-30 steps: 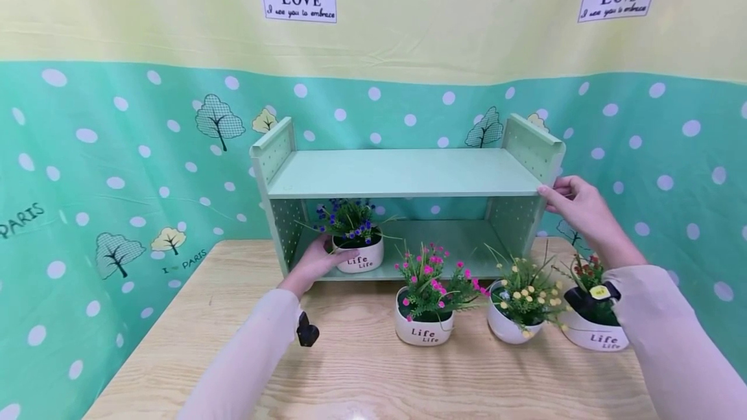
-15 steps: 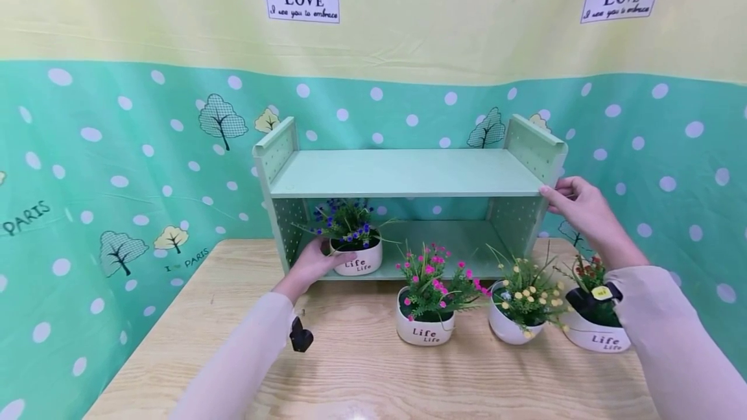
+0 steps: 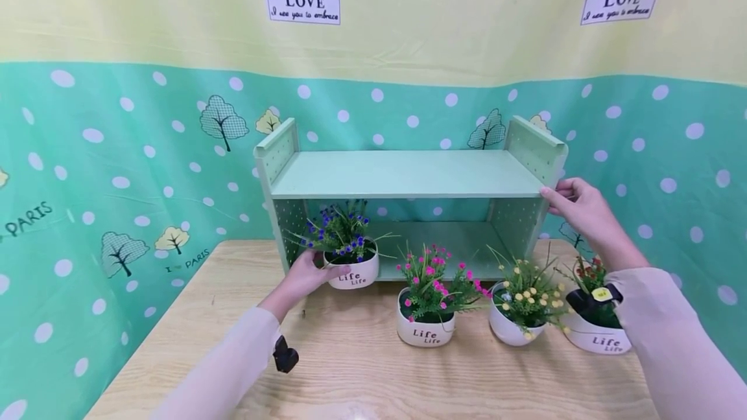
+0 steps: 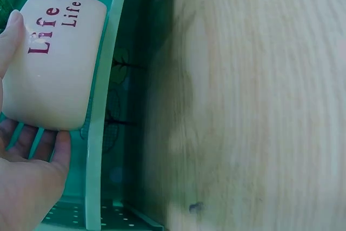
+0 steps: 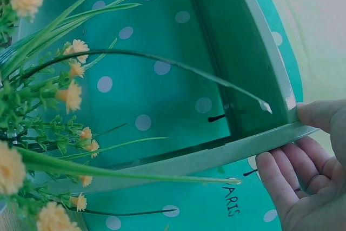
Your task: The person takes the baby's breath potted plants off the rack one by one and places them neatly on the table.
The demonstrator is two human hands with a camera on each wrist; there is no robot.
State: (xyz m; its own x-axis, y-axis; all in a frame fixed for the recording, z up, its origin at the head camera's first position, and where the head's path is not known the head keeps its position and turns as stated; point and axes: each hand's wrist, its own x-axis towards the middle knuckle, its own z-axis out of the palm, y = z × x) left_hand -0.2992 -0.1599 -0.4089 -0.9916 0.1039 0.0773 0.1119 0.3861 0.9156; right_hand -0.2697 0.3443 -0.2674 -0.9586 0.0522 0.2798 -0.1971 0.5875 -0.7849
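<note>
My left hand grips a white oval flowerpot of artificial blue flowers, thumb on its front and fingers round its left side. The pot is at the front left of the lower level of a pale green two-tier shelf, overlapping its front edge. In the left wrist view the pot carries the lettering "Life". My right hand holds the shelf's right side panel at the upper board's front corner. Its thumb and fingers pinch that edge in the right wrist view, where the hand is partly cut off.
On the wooden table before the shelf stand pots with pink flowers, yellow flowers and red flowers. My right sleeve partly covers the red one. A dotted green and yellow curtain hangs behind.
The blue-flower pot in my left hand has moved toward me and slightly left, out over the lower shelf's front edge. My right hand keeps its hold on the shelf.
</note>
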